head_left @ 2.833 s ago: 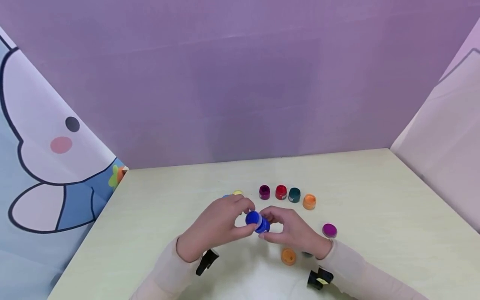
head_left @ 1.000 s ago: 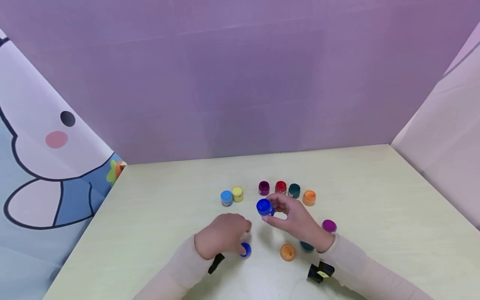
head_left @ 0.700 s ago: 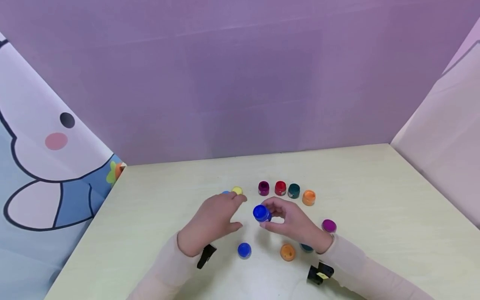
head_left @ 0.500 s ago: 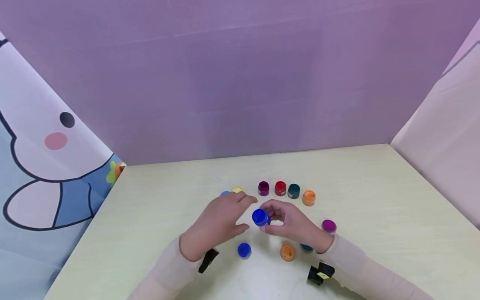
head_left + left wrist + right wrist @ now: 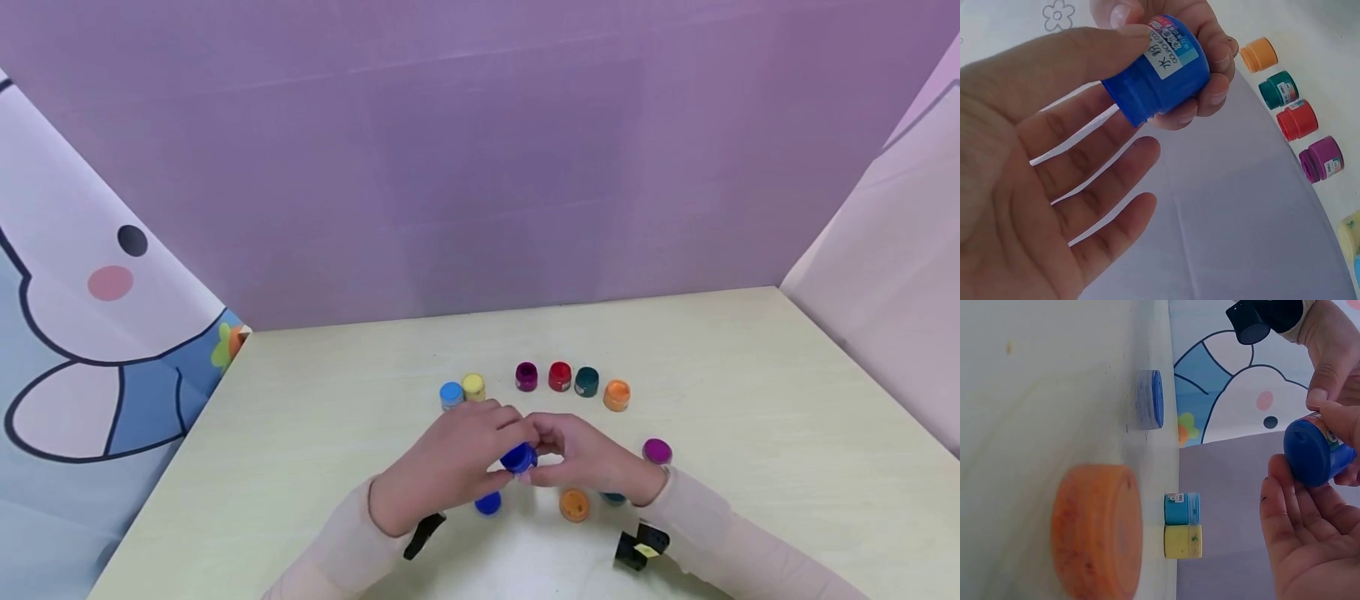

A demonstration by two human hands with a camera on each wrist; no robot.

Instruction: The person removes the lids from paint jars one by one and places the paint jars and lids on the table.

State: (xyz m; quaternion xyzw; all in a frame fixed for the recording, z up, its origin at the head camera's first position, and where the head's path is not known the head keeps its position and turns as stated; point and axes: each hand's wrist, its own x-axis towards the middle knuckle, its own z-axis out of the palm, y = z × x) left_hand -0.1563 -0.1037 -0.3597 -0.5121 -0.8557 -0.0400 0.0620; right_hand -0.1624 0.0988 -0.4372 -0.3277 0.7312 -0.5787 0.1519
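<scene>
Between my two hands is an uncapped blue paint jar, held above the table. My right hand grips it from the right. In the left wrist view, right-hand fingertips wrap its base. My left hand comes in from the left and pinches the jar near its mouth. Its thumb presses on the label, and its other fingers spread out below in that view. The threaded mouth tips towards the left palm. A blue lid lies on the table under the left hand.
Behind the hands stand light blue and yellow jars. Purple, red, green and orange jars form a row. An orange lid, a purple lid and a partly hidden green lid surround my right forearm.
The blue lid came off the jar, and my left hand set it on the table. That hand then returned to the jar, which my right hand has kept holding and lowered slightly.
</scene>
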